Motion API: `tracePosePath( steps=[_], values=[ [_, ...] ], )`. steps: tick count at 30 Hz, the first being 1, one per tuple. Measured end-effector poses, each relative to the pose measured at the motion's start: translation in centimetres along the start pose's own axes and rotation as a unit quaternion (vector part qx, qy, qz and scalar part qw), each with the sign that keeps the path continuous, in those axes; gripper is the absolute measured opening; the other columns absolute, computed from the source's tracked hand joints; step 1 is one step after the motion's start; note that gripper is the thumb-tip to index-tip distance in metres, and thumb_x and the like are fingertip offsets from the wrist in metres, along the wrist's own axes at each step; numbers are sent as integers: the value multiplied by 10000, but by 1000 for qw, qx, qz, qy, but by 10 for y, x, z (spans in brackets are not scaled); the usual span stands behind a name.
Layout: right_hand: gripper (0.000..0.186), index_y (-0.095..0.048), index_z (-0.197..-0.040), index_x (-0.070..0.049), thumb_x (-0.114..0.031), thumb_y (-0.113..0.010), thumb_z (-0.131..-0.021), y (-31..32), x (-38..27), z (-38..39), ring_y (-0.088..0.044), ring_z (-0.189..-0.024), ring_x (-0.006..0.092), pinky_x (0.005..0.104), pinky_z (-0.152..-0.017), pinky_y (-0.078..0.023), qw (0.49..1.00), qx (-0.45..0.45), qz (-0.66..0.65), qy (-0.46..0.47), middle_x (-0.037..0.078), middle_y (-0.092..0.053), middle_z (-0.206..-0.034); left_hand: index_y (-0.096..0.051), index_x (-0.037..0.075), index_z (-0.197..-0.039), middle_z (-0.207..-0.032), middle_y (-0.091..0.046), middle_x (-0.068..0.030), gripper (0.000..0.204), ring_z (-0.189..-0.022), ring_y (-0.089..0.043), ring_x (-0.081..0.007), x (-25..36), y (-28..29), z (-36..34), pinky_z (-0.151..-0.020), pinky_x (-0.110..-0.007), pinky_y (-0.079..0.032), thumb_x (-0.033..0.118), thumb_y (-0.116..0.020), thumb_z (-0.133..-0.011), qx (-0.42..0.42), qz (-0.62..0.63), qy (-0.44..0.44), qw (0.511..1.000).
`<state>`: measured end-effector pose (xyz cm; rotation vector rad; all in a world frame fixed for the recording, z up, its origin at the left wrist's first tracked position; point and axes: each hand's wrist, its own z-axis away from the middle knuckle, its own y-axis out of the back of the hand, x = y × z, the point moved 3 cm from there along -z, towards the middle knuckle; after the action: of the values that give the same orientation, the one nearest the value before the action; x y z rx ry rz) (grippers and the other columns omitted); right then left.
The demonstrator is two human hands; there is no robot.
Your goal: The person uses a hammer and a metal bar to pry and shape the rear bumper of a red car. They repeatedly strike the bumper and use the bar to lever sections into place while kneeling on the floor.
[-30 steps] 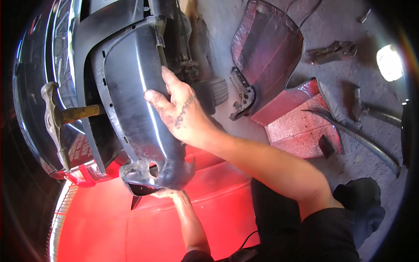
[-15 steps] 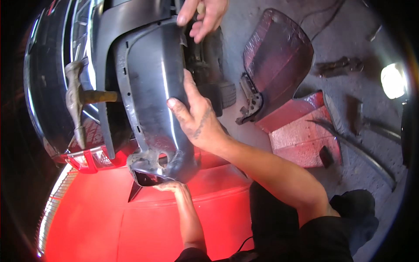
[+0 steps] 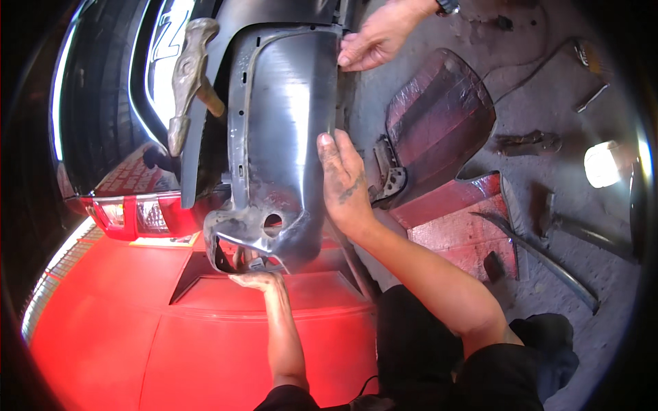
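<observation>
A long, curved black bumper panel [image 3: 284,130] with slots along its left edge and a round hole near its lower end spans the middle. From below, my left hand [image 3: 258,279] supports its near end, fingers partly hidden under the rim. My right hand [image 3: 345,181] grips the panel's right edge, thumb and fingers pressed on it. Another person's hand [image 3: 378,40], with a dark wristband, pinches the same edge farther up. A worn hammer [image 3: 191,79] rests beside the panel's left side, its handle end hidden behind dark trim.
Black bodywork [image 3: 103,116] with a red-and-clear tail light [image 3: 133,216] stands at left. A red painted surface [image 3: 240,342] lies below my left arm. On the grey floor at right are a dark reddish curved panel [image 3: 442,130], a red sheet [image 3: 466,226], a curved strip [image 3: 545,260] and a lamp [image 3: 602,164].
The view has shifted, so the bumper panel and hammer appear farther right. The other person's hand has come down to the panel's edge and closed on it. My hands stay on the panel.
</observation>
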<state>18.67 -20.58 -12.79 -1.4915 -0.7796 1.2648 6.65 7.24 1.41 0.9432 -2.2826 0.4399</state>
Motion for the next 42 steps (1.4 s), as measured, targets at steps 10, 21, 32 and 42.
tracePosePath(
  steps=[10,21,32,42],
  values=[
    [377,-527,-1120,40,-316,-424,-1047,-6,-5,7,-567,-819,336,427,-774,-460,992,24,104,74,237,-594,-898,-527,-83,-1133,-1127,-605,-380,749,-1117,-597,-463,-1,-7,4,-987,-533,-475,620,-459,-885,2,17,-16,1000],
    [571,-511,-1341,65,-402,-393,-1034,-2,30,-20,-506,-1224,213,302,-1063,-340,996,46,-13,-76,169,-565,-1326,-555,-91,-1179,-1171,-606,-264,712,-1091,-593,-377,-14,-13,1,-980,-474,-439,557,-408,-924,-28,93,55,994],
    [584,-563,-1258,39,-475,-396,-1038,-12,-5,1,-536,-1055,196,329,-970,-402,994,75,59,-52,121,-608,-1183,-576,-24,-1086,-1114,-603,-237,465,-1027,-630,-386,-1,-11,12,-870,-503,-569,385,-538,-869,21,132,19,991],
    [565,-531,-1294,0,-486,-452,-1016,-11,20,-12,-566,-1108,190,329,-1006,-435,995,29,-61,-71,96,-595,-1226,-586,-45,-1169,-1146,-625,-193,494,-1002,-630,-353,-14,5,-4,-849,-458,-535,359,-482,-906,-10,-20,0,1000]
  ],
)
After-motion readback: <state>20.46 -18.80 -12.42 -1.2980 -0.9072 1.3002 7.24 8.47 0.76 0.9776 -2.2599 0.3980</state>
